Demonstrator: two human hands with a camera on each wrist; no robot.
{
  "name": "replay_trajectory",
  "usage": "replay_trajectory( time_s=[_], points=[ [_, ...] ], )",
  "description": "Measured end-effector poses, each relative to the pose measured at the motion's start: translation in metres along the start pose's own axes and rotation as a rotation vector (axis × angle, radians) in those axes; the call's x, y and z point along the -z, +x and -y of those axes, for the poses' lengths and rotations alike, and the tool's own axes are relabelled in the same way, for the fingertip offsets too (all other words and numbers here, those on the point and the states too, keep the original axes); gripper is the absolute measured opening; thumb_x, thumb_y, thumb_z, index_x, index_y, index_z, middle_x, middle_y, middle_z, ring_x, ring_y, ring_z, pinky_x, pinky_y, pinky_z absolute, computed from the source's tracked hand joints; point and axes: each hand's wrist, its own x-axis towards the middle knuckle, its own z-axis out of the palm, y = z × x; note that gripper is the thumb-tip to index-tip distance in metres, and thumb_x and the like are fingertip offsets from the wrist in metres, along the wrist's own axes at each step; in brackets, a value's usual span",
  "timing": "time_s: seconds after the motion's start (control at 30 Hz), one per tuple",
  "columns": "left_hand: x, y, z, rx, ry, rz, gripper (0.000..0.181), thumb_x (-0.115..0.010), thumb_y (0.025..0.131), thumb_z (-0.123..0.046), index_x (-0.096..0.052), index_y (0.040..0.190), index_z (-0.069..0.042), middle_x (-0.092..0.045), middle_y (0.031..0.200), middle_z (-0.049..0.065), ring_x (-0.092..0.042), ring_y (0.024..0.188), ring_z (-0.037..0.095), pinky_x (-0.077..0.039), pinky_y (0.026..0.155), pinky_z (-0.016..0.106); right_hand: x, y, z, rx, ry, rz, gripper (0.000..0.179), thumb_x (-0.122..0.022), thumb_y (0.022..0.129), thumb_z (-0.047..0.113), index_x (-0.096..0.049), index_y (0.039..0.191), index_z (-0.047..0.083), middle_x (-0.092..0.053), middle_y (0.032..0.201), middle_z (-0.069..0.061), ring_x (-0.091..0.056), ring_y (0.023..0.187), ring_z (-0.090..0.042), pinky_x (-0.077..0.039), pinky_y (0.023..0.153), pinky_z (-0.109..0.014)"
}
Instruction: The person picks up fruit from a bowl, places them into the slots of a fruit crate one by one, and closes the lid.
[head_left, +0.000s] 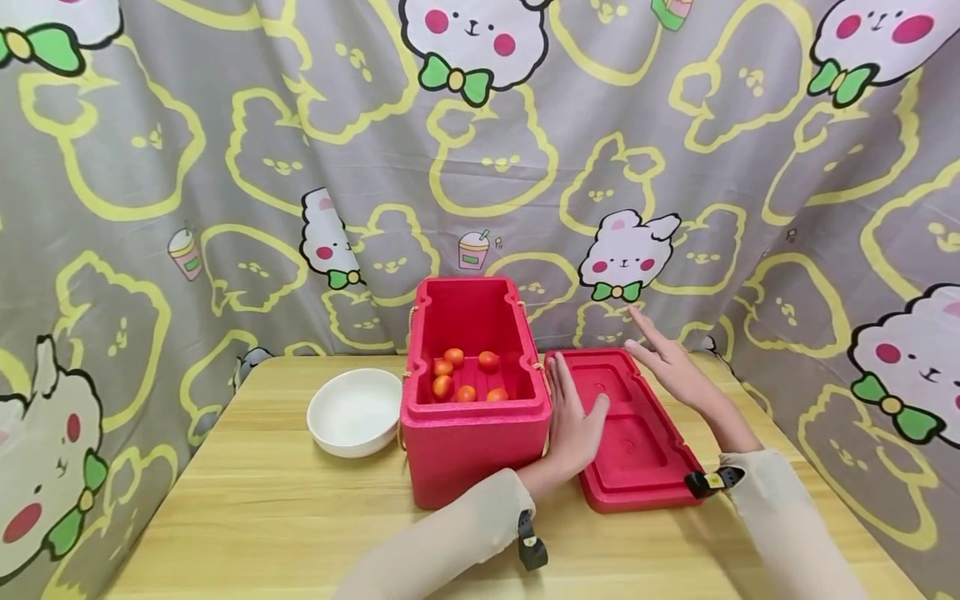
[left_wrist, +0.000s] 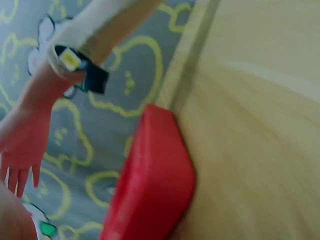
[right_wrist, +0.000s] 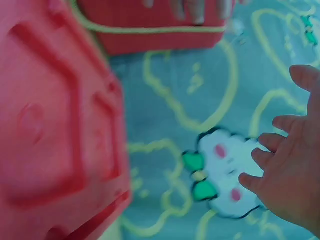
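A red foam box (head_left: 480, 454) with its top off stands mid-table, several small orange-red tomatoes (head_left: 443, 387) on its floor. My left hand (head_left: 573, 429) lies flat along the box's right side, fingers straight and pointing away from me. To the right, the red lid (head_left: 626, 429) rests on the table with its recessed side up. My right hand (head_left: 671, 367) hovers over the lid's far right edge, fingers extended and holding nothing. In the right wrist view that hand (right_wrist: 287, 165) shows spread fingers beside the lid (right_wrist: 45, 120).
A white bowl (head_left: 356, 412) sits left of the box, close to its side. Yellow cord (right_wrist: 160, 30) runs along the box's wall. Behind the wooden table (head_left: 285, 525) hangs a grey curtain (head_left: 480, 167) with cartoon prints.
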Motion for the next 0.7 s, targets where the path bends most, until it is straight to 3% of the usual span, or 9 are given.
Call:
replay_trajectory(
  time_s=[0.2, 0.57, 0.7],
  points=[
    [-0.015, 0.008, 0.02, 0.126, 0.03, -0.054, 0.09, -0.055, 0.096, -0.039, 0.0, 0.165, -0.019, -0.001, 0.174, 0.002, -0.007, 0.16, 0.026, -0.018, 0.126, 0.054, 0.0, -0.002, -0.039, -0.169, 0.079, 0.105, 0.074, -0.043, 0.108, 0.04, -0.003, 0.164, 0.014, -0.003, 0.171, -0.02, -0.007, 0.155, -0.051, -0.014, 0.115, -0.075],
    [-0.028, 0.007, 0.037, 0.2, 0.149, -0.049, 0.089, -0.057, 0.096, -0.037, -0.008, 0.163, -0.004, -0.016, 0.17, 0.015, -0.017, 0.157, 0.034, -0.018, 0.125, 0.056, -0.008, -0.014, -0.091, -0.405, 0.24, 0.328, 0.079, -0.037, 0.11, 0.041, 0.008, 0.16, -0.001, 0.012, 0.167, -0.029, 0.014, 0.152, -0.053, 0.003, 0.117, -0.073],
    [-0.032, 0.005, 0.042, 0.249, 0.168, -0.044, 0.088, -0.058, 0.097, -0.038, -0.011, 0.162, -0.002, -0.022, 0.168, 0.018, -0.02, 0.156, 0.035, -0.018, 0.124, 0.055, -0.01, -0.02, -0.101, -0.451, 0.228, 0.399, 0.084, -0.042, 0.108, 0.042, 0.008, 0.16, -0.001, 0.012, 0.166, -0.031, 0.012, 0.152, -0.055, 0.0, 0.119, -0.072]
  ],
)
